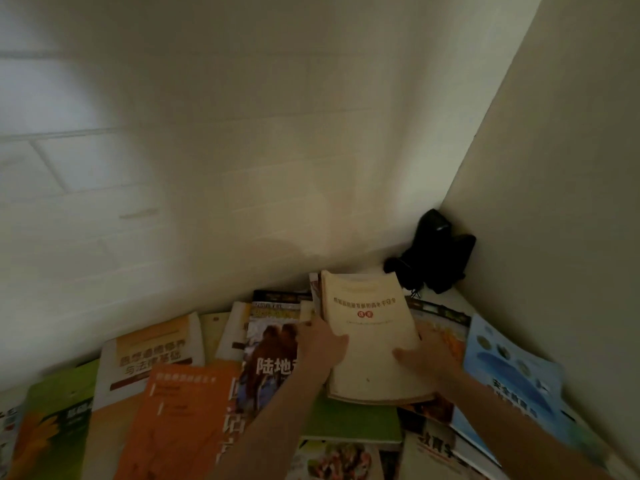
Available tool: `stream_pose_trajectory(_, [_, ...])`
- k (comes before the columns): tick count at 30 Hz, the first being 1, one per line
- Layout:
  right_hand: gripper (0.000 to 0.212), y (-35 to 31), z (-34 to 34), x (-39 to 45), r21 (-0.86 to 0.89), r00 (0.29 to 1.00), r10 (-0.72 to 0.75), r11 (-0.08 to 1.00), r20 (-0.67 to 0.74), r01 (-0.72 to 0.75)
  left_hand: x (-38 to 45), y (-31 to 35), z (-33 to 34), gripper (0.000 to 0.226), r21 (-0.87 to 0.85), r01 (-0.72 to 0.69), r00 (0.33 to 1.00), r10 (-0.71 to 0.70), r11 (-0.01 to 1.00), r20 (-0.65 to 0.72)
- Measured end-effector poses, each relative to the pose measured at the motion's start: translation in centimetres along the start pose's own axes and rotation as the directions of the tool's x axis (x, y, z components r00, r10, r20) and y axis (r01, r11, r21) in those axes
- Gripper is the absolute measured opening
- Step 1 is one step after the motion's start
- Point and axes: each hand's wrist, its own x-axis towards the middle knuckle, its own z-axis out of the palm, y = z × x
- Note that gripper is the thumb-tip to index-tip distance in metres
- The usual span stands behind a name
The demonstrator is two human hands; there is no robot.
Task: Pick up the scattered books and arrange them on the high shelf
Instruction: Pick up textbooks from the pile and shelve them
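While gripped at both edges by left hand [323, 344] and right hand [427, 358], cream book [370, 337], lower center: pick-up step; next, lifting clear of surrounding books.

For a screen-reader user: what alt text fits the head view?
Two hands, left hand and right hand, grip a cream paperback above scattered books in a white-walled corner; a black object sits in the corner.
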Motion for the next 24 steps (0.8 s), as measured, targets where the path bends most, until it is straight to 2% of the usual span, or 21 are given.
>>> stream_pose_trajectory(1, [0.06,0.6,0.3,0.3,0.026,1.0,0.005,1.0,-0.001,-0.005,0.0,0.3,0.2,0.065,-0.063,0.017,1.0,-0.017,0.998,-0.003])
stream_pose_trajectory(3, [0.062,1.4,0.2,1.0,0.071,1.0,0.018,0.997,-0.008,-0.018,0.1,1.0,0.0,0.066,-0.317,0.076,0.997,-0.062,0.945,0.055])
stream_pose_trajectory(5, [0.061,1.5,-0.1,1.4,0.166,1.0,0.019,0.986,0.01,-0.02,-0.3,1.5,-0.3,0.071,-0.422,0.075,0.997,-0.056,0.903,0.058])
stream_pose_trajectory(6, [0.06,1.5,-0.3,1.4,0.207,0.999,0.021,0.978,0.024,-0.026,-0.7,1.7,-0.4,0.072,-0.419,0.045,0.999,-0.031,0.907,0.041])
stream_pose_trajectory(9, [0.064,2.0,-0.3,0.8,0.313,0.999,0.014,0.95,0.04,-0.026,-3.3,1.9,-0.6,0.082,-0.42,-0.183,0.983,0.155,0.889,-0.098])
stream_pose_trajectory(12, [0.065,2.5,-0.5,-0.5,0.492,0.999,-0.009,0.87,-0.049,0.032,-5.7,1.1,-1.6,0.092,-0.552,-0.293,0.955,0.265,0.781,-0.132])
stream_pose_trajectory(16, [0.058,1.0,-1.8,-2.2,0.642,0.948,-0.174,0.701,-0.266,0.309,-7.1,-0.1,-4.5,0.067,-0.598,-0.433,0.879,0.463,0.675,-0.113])
stream_pose_trajectory(18, [0.066,0.2,-1.4,-3.0,0.697,0.942,-0.157,0.639,-0.296,0.325,-7.6,-0.8,-5.5,0.056,-0.583,-0.467,0.852,0.515,0.665,-0.095])
stream_pose_trajectory(19, [0.071,0.1,-0.9,-3.2,0.695,0.947,-0.131,0.651,-0.292,0.304,-7.9,-1.0,-5.7,0.054,-0.567,-0.468,0.847,0.527,0.678,-0.069])
stream_pose_trajectory(20, [0.072,0.0,-0.4,-3.5,0.654,0.959,-0.128,0.708,-0.252,0.266,-8.0,-1.4,-5.6,0.055,-0.556,-0.457,0.845,0.534,0.694,-0.029])
stream_pose_trajectory(22, [0.049,-0.8,0.5,-4.4,0.637,0.981,-0.137,0.746,-0.14,0.195,-8.3,-1.8,-5.0,0.052,-0.527,-0.452,0.843,0.538,0.72,0.012])
stream_pose_trajectory(23, [0.03,-1.5,0.6,-4.8,0.654,0.971,-0.192,0.718,-0.144,0.239,-8.4,-1.8,-4.9,0.049,-0.517,-0.451,0.853,0.521,0.727,-0.011])
stream_pose_trajectory(24, [0.025,-2.0,0.6,-4.8,0.643,0.943,-0.263,0.69,-0.205,0.333,-8.4,-1.7,-4.9,0.048,-0.538,-0.434,0.866,0.499,0.723,-0.027])
